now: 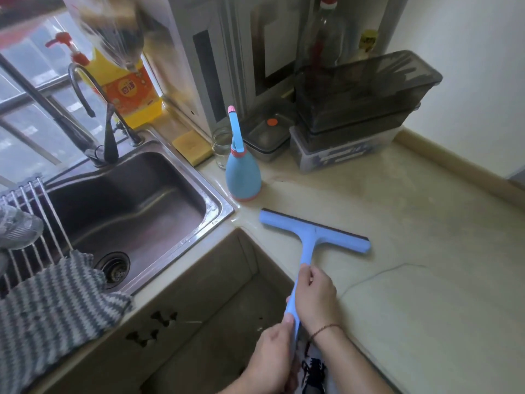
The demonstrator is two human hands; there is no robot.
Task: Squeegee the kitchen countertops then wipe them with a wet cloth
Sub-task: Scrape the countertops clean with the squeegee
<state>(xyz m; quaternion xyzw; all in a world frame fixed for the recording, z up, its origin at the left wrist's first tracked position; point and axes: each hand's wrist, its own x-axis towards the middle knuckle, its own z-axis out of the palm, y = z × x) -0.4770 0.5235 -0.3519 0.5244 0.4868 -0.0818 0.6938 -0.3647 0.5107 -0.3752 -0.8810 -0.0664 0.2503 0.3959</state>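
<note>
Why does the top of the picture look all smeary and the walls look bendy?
Head view: the clear plastic bag hanging near the lens is blurred; the wide-angle lens bows the window bars and beige countertop edges; the blue T-shaped squeegee stays sharp.

Single view, head-worn camera, wide-angle; edges are bowing. It is looking forward and steeply down onto a corner of the pale beige stone countertop (412,223). The stainless steel sink (136,194) is sitting at left, the window behind it at far left, the cream wall at far right. The person's two hands are entering from the near bottom edge, close under the lens. Dark lidded plastic containers (360,109) are lining the far edge. No second view is sharing the scene.
</note>
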